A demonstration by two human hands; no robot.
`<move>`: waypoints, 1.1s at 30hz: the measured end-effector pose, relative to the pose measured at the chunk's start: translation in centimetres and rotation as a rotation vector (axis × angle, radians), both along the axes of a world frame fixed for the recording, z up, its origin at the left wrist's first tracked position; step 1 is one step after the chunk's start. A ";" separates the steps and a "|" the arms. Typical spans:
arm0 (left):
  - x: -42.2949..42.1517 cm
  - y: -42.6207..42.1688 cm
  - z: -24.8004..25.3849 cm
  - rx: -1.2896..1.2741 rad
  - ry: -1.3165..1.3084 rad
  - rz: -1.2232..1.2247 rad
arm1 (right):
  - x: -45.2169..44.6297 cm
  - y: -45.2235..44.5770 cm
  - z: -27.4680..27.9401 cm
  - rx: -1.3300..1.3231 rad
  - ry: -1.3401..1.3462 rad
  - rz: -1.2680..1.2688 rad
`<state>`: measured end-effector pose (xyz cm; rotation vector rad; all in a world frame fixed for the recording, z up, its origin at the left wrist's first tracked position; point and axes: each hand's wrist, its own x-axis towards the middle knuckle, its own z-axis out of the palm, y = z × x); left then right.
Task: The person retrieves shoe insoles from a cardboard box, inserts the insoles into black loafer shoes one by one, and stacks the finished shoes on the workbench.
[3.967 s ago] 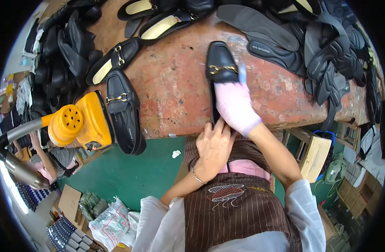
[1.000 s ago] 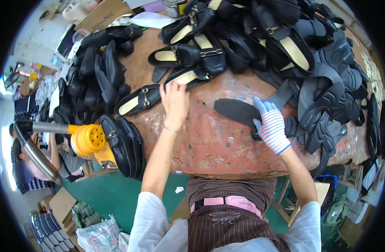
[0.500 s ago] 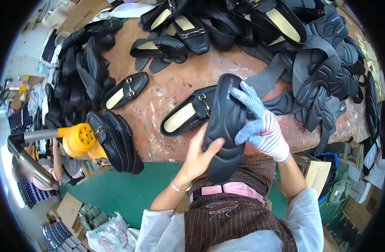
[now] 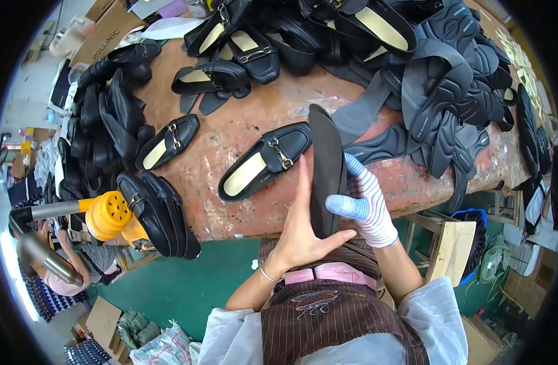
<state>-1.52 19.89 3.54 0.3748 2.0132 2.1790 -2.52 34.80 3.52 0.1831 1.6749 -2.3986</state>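
Note:
A black padded insole [image 4: 326,164] is tilted up between my hands, its smooth dark side partly towards me. My right hand [image 4: 367,207], in a white glove with blue stripes, grips its right edge; the thumb lies in front and the other fingers are partly hidden behind. At the insole's lower left is my bare left hand [image 4: 298,234], fingers stretched upward and thumb spread out; whether the palm presses on it is unclear. Just left of the insole, a black loafer [image 4: 266,161] with a gold bit and cream lining lies on the worn reddish table [image 4: 230,137].
More insoles [image 4: 443,91] are heaped at the right. Black loafers [image 4: 254,52] pile up at the back, with others [image 4: 108,115] along the left. A yellow lamp-like fixture [image 4: 108,216] juts in beside stacked shoes [image 4: 160,213]. A wooden stool [image 4: 452,252] stands below right.
The insole has turned from its padded, lettered face to its smooth side. My left thumb has come off its face and the left fingers have straightened. The view has shifted slightly.

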 end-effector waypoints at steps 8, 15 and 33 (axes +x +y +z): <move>-0.9 0.1 -2.8 -0.056 -0.118 -0.065 | 0.1 0.9 -0.8 -0.192 0.043 -0.083; -1.0 -0.5 -3.6 0.424 -0.290 0.071 | -0.1 2.5 -0.7 -0.343 -0.054 -0.086; 0.3 -5.6 -2.0 -0.678 0.384 0.318 | -1.5 1.0 -4.0 -0.533 -0.129 0.003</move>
